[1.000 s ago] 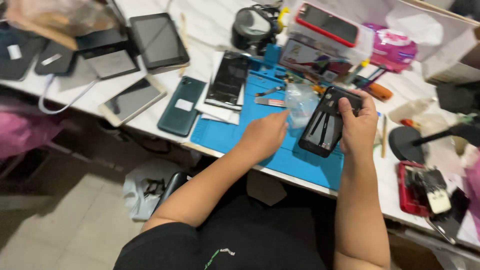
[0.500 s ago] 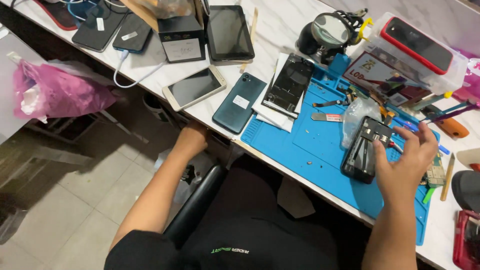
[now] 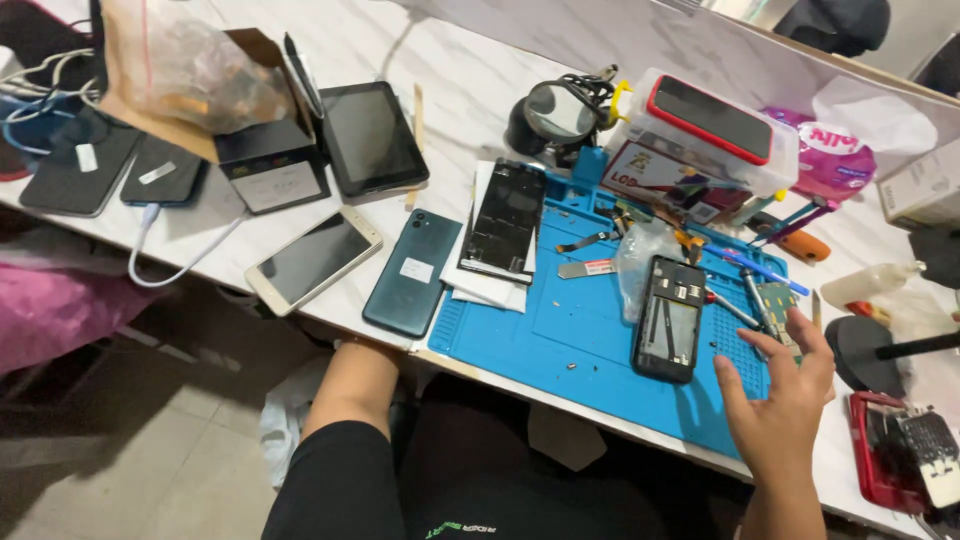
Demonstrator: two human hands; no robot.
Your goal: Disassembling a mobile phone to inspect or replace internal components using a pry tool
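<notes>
The opened phone (image 3: 669, 318) lies flat on the blue mat (image 3: 560, 330), long axis running away from the bench edge. The right hand (image 3: 780, 400) hovers just to its right, fingers (image 3: 800, 335) spread, grasping nothing. The left hand is hidden below the bench; its fingers cannot be judged.

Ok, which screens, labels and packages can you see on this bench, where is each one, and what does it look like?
Tablet: back left of the table, black, dark screen.
Gold phone: front left edge, screen up, dark.
Teal phone: beside the blue mat, face down, small white sticker.
Red phone: on a clear plastic box, dark screen.
Black box: left of the tablet, white label.
Pink packet: far right, white print.
</notes>
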